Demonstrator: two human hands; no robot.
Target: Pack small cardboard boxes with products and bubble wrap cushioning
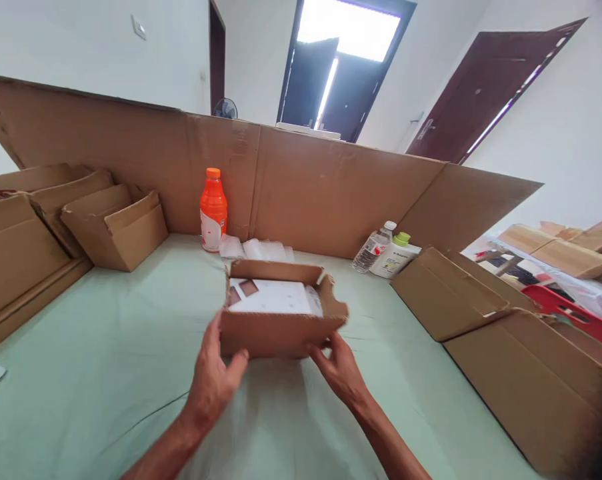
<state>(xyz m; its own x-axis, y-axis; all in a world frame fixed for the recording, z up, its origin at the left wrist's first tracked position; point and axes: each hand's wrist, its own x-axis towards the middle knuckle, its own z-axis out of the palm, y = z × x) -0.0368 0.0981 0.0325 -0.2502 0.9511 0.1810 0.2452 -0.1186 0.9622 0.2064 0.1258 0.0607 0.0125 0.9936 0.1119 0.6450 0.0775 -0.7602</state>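
Observation:
A small open-topped cardboard box (273, 333) is between my two hands, over the middle of the green-covered table. My left hand (215, 377) grips its left end, thumb at the front lower corner. At the front right lower corner, my right hand (339, 370) has its thumb against the front and its fingers round the side. Inside lie a flat white item (278, 297) with brown square patches and a clear plastic piece (315, 301) at the right. The far fingers of both hands are partly hidden by the box.
Behind the box stand an orange bottle (213, 207) and clear plastic packs (265, 250). A water bottle (374, 248) leans beside a white bottle (393, 257) with a green cap. Cardboard boxes line the left (131, 233) and right (451, 293). A tall cardboard panel (325, 187) closes the back.

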